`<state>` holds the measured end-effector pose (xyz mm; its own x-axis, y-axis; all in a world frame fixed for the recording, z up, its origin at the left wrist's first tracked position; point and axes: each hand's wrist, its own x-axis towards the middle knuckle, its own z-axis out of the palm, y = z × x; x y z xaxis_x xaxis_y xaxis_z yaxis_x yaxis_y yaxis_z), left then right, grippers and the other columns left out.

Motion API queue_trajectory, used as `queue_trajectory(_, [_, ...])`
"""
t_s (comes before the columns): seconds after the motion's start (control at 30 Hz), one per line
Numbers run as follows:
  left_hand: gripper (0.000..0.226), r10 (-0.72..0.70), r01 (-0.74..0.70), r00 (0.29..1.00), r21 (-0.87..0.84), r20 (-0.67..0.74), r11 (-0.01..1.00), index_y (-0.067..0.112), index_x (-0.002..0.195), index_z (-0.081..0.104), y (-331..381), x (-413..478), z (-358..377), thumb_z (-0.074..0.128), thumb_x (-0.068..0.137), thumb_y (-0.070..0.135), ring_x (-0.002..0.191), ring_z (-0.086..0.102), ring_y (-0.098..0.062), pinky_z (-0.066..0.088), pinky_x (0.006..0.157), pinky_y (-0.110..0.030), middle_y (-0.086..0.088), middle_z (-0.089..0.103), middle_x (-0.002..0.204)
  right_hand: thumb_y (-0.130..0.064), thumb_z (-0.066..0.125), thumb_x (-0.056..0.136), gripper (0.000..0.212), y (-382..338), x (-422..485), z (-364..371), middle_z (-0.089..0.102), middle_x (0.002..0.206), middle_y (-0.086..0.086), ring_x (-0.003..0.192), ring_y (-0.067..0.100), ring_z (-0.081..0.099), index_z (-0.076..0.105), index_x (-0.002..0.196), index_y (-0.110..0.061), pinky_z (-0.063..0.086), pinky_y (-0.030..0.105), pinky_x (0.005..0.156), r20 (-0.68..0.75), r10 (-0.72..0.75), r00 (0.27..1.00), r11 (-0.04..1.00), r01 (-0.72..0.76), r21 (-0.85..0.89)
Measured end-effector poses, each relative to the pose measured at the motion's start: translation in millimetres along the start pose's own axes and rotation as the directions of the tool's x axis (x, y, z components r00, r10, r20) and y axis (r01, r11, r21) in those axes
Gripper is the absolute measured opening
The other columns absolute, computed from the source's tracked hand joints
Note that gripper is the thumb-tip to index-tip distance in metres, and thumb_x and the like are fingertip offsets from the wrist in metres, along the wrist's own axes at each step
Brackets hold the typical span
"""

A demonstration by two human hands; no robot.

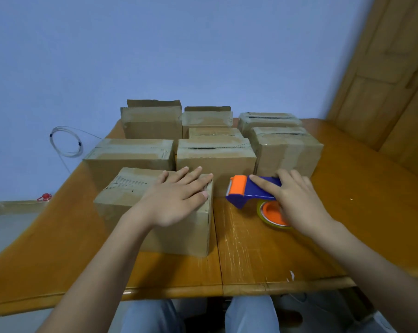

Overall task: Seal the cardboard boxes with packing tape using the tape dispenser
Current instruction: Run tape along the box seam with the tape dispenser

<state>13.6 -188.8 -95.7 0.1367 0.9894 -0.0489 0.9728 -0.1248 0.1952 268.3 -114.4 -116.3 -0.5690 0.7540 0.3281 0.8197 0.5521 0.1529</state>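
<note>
left hand (176, 200), fingers straight, steadies the nearest cardboard box (121, 195); at its 3 o'clock the right hand (296, 200) covers the tape dispenser (248, 191), grip unclear. next, probably: lift it to the seam.

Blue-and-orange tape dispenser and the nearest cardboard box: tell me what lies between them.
Only a bare strip of orange wooden table, seen in the head view.

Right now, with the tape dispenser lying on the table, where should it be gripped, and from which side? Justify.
Probably the blue body of the tape dispenser, from above and the right: its orange roller end points left toward the near box, and the right hand rests there.
</note>
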Motion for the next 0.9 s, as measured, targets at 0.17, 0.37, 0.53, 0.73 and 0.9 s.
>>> queue_trajectory(0.17, [0.079,0.069,-0.051,0.989,-0.137,0.128,0.989,0.044,0.150,0.013,-2,-3,-21,0.030,0.075,0.063,0.147,-0.005,-0.008,-0.004,0.118,-0.037,0.011,-0.001,0.162,0.004,0.051,0.088,0.075,5,5,-5,0.048,0.117,0.010,0.106,0.027,0.042,0.029,0.147,-0.036,0.034,0.036,0.086,-0.063,0.128,0.990,0.969,-0.111,0.219])
queue_trajectory(0.37, [0.078,0.155,-0.086,0.948,-0.245,0.277,0.966,0.046,0.141,0.036,-27,-1,-57,0.061,0.068,0.053,0.144,0.005,-0.003,0.010,0.118,-0.039,0.014,0.006,0.160,0.014,0.051,0.080,0.080,7,8,-10,0.049,0.107,0.004,0.100,0.024,0.044,0.038,0.143,-0.033,0.038,0.034,0.081,-0.151,0.165,0.975,0.928,-0.102,0.357])
queue_trajectory(0.53, [0.076,0.146,-0.083,0.916,-0.181,0.373,0.980,0.056,0.137,0.033,-38,2,-65,0.067,0.070,0.053,0.145,0.017,-0.015,0.015,0.117,-0.038,0.014,0.013,0.158,0.014,0.051,0.080,0.081,6,11,-19,0.038,0.102,-0.005,0.099,0.017,0.039,0.037,0.144,-0.033,0.032,0.027,0.079,-0.160,0.156,0.975,0.919,-0.083,0.384])
queue_trajectory(0.73, [0.073,0.079,-0.088,0.942,0.013,0.327,0.996,0.051,0.147,0.020,-35,-6,-58,0.057,0.085,0.062,0.146,0.010,-0.016,0.014,0.118,-0.044,0.013,0.009,0.160,0.018,0.053,0.078,0.081,3,21,-32,0.051,0.108,0.001,0.102,0.020,0.044,0.041,0.141,-0.031,0.034,0.028,0.078,-0.202,0.154,0.967,0.890,-0.047,0.455])
queue_trajectory(0.9, [0.082,0.048,-0.101,0.981,0.282,0.189,0.954,0.048,0.149,0.011,-29,-18,-44,0.018,0.076,0.083,0.133,0.034,-0.017,0.039,0.102,-0.039,0.005,0.032,0.151,0.016,0.058,0.079,0.079,-2,31,-46,0.055,0.121,0.007,0.110,0.023,0.046,0.042,0.141,-0.030,0.038,0.028,0.080,-0.207,0.158,0.966,0.863,-0.033,0.504])
